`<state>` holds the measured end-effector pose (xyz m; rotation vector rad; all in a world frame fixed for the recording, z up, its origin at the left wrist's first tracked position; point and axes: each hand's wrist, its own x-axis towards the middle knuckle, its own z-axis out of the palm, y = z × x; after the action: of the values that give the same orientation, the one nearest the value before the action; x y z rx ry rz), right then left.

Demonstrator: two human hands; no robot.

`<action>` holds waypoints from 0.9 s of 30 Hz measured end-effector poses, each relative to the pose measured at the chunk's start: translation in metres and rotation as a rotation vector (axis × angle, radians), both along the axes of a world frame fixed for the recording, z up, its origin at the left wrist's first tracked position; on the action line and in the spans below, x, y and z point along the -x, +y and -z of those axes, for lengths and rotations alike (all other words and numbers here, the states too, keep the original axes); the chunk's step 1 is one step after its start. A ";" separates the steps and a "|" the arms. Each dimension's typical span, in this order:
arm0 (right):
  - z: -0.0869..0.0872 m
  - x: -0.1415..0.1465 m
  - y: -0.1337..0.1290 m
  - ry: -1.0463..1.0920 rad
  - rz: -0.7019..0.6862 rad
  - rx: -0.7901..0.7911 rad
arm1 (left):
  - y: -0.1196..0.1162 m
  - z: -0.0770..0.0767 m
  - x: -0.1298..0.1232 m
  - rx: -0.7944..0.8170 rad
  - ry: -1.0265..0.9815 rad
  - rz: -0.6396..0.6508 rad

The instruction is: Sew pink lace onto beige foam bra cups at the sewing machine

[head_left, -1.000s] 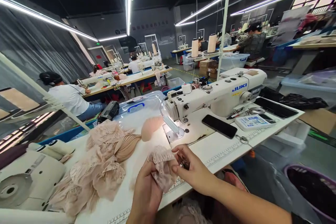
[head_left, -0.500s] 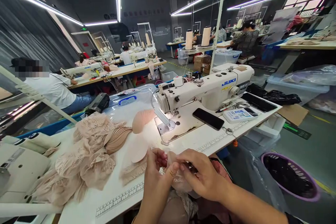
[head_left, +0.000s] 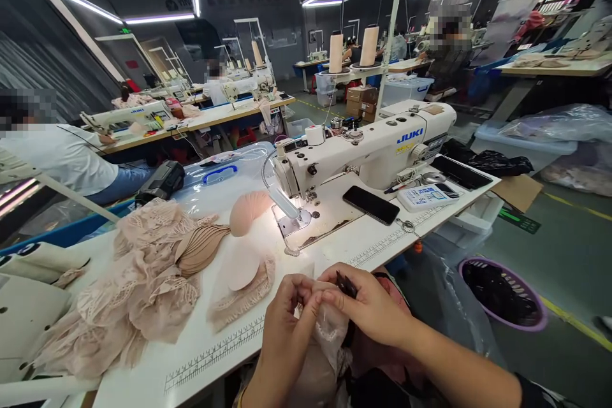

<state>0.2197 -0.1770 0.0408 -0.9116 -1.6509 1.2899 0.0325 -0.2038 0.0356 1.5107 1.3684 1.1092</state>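
In front of the table edge, my left hand (head_left: 291,319) pinches a piece of sheer beige lace fabric (head_left: 331,326). The fingertips of my right hand (head_left: 375,306) meet the left ones on the same fabric, which hangs down over my lap. A small dark tool, perhaps thread snips (head_left: 346,284), juts out between the right fingers; its lower part is hidden. On the tabletop just beyond the left hand lie a pale round cup pad (head_left: 243,266) and a lace-edged beige piece (head_left: 241,303). A peach moulded cup (head_left: 248,212) rests nearer the sewing machine (head_left: 368,146).
A heap of beige lace garments (head_left: 143,280) and stacked cup pads (head_left: 203,252) cover the table's left. A phone (head_left: 371,204) and a white box (head_left: 427,196) lie right of the needle area. On the floor stands a purple basket (head_left: 540,322). Another person (head_left: 67,159) sits at left.
My hands have drawn closer together on the fabric, and the dark tool now shows in the right hand. The whole view has shifted slightly, with the table appearing further left and higher.
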 end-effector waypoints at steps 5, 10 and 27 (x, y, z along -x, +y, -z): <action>0.003 0.000 -0.004 -0.005 0.073 -0.078 | 0.001 -0.004 -0.002 -0.060 0.117 -0.003; 0.009 -0.001 -0.006 -0.024 0.052 -0.149 | 0.003 -0.010 -0.005 -0.151 0.127 0.033; 0.017 -0.006 0.001 -0.055 0.100 -0.067 | 0.007 -0.003 -0.003 -0.229 0.393 -0.072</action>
<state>0.2258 -0.1765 0.0239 -0.9839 -1.6594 1.1445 0.0354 -0.1964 0.0390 1.9361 1.6096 1.0793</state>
